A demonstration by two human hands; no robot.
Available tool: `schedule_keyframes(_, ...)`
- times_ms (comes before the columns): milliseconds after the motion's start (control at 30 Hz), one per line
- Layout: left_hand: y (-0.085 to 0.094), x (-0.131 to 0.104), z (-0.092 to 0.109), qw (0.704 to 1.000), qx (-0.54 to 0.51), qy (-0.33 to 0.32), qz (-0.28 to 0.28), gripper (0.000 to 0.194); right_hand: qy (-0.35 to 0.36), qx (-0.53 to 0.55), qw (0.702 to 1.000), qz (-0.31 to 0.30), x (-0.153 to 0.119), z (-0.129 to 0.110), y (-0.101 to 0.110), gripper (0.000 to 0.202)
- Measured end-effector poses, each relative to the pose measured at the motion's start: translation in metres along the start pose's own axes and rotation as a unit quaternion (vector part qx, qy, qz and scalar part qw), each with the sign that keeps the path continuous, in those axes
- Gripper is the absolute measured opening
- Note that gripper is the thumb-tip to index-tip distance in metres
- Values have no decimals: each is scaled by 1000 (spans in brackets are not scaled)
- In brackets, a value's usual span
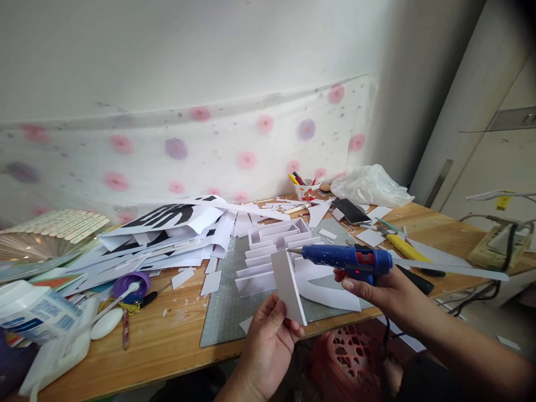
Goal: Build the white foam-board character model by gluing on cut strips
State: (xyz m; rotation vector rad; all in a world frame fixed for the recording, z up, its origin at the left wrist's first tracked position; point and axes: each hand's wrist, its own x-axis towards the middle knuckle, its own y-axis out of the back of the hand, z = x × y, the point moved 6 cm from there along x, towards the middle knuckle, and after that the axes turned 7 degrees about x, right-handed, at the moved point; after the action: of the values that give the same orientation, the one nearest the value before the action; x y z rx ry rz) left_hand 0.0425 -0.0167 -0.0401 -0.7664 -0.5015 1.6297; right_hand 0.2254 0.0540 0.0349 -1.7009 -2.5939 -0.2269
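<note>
Between the thumb and fingers of my left hand (270, 340) is a white foam board strip (288, 285), held tilted above the table's front edge. My right hand (372, 290) is wrapped round a blue hot glue gun (347, 261) with a glue stick (452, 269) jutting from its back. A small red light glows on its body. The gun's nozzle points left, close to the upper edge of the strip; whether they touch I cannot tell. Behind the strip, a white structure of upright foam board walls (256, 265) stands on the grey cutting mat (221, 318).
Stacked white sheets (167, 234) with black print lie left of the mat. A white tub (37, 312) and purple cup (132, 286) stand front left. A yellow utility knife (408, 248), a phone (350, 211), a pen cup (306, 191) and a plastic bag (371, 185) are at right and back.
</note>
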Motion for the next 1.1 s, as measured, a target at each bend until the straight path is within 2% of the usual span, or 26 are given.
schedule_keyframes(233, -2, -1, -1, 1000, -11, 14, -24, 24, 24, -37, 999, 0, -2, -7, -3, 38)
schedule_keyframes(533, -7, -1, -2, 998, -17, 22, -55, 20, 25, -60, 998, 7, -5, -3, 1, 31)
schedule_keyframes(833, -5, -1, -4, 998, -20, 27, -48, 20, 28, -65, 997, 10, -5, -8, 0, 37)
schedule_keyframes(1100, -3, 0, -5, 999, -20, 19, -35, 21, 46, -83, 995, 22, -6, -10, 1, 33)
